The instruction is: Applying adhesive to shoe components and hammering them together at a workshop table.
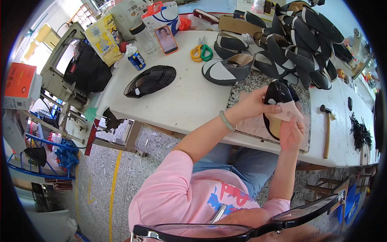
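My left hand [258, 105] is closed on a glossy black shoe upper [281, 89], its thumb lying over a pale, thin piece of material [285, 111]. Between its fingertips my right hand [292, 131] pinches the lower right edge of that pale piece, which lies across the shoe's opening. The shoe's tan inside shows below it, partly covered by the hands. Beneath both hands is a speckled stone slab [258, 86]. Left of it, on the white table [193, 109], lies another glossy black shoe upper [151, 80].
Grey-and-white shoe uppers [227, 70] stand beyond the slab, beside a tall pile of uppers [294, 44]. Scissors [201, 51], a phone [166, 39], a glass bottle [143, 38] and a blue container [135, 58] stand or lie farther back. A hammer [327, 131] lies at right, a sewing machine [56, 72] stands left.
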### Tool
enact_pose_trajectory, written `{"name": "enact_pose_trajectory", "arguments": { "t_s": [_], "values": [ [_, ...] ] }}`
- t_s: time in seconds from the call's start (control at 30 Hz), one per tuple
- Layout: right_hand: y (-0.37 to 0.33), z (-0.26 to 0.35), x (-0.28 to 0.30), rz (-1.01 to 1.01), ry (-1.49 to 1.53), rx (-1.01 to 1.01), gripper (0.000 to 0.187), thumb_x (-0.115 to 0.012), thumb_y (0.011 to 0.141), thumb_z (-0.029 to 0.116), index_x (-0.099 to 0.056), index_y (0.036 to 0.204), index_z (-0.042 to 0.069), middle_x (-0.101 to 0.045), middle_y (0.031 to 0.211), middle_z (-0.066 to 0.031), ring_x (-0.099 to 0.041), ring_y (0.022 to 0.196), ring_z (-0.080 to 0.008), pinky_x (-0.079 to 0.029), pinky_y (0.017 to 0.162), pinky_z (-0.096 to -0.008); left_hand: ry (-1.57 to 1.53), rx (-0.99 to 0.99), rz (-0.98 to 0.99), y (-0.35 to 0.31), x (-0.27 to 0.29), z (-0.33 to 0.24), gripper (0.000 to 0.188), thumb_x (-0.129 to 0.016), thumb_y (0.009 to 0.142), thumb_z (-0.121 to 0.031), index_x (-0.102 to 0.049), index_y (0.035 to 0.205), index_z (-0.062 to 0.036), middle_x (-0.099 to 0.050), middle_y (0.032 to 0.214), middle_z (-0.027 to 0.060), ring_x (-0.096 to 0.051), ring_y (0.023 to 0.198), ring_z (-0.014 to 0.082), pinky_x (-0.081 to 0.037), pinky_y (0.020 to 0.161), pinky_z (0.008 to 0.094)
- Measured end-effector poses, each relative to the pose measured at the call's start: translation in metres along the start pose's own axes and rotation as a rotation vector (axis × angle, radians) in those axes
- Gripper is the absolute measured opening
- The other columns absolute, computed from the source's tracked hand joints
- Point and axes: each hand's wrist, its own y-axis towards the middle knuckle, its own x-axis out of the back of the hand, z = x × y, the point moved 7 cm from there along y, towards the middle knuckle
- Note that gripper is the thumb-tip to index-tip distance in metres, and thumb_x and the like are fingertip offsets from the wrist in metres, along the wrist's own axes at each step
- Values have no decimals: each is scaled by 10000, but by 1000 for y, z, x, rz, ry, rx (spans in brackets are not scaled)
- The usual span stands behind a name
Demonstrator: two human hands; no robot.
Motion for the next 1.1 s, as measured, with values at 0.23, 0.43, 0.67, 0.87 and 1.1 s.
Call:
{"name": "enact_pose_trajectory", "arguments": {
  "t_s": [0.23,0.43,0.67,0.87,1.1],
  "values": [
    [8,28,6,178,312,-58,427,-476,984,208,-443,1317,-57,-477,1378,-173,-418,1312,-290,-260,1125,-460,75,142,374,-11,-7,-4,297,-724,800,-20,-644,1083,21,-672,1021,54,-615,866,129,-495,805,265],
    [16,41,13,70,47,-119,334,-487,982,176,-524,1224,-51,-558,1275,-161,-535,1189,-260,-389,1025,-403,300,-244,333,-9,-12,-74,267,-686,869,-106,-620,1106,-2,-644,983,-8,-569,891,92,-447,849,240],
    [17,50,5,-13,0,-158,295,-571,949,180,-591,1103,-71,-636,1105,-119,-592,1062,-206,-429,941,-335,-568,84,173,-32,-12,-9,206,-586,954,-199,-589,1079,-36,-616,986,-21,-569,971,76,-433,922,264],
    [16,22,-22,6,-214,-180,689,-754,792,181,-419,1338,-72,-547,1260,-109,-513,1179,-194,-385,1006,-330,-1077,147,21,-39,-19,-9,390,-460,998,-327,-494,1269,-48,-599,1227,79,-549,1180,197,-423,1027,401],
    [12,26,-32,-232,-785,-234,336,-759,726,2,-647,1037,-57,-631,969,-34,-581,858,-90,-462,752,-235,-911,116,-143,-49,-2,0,345,-447,1006,-291,-495,1239,-42,-610,1194,93,-601,1107,201,-494,971,360]
  ]
}}
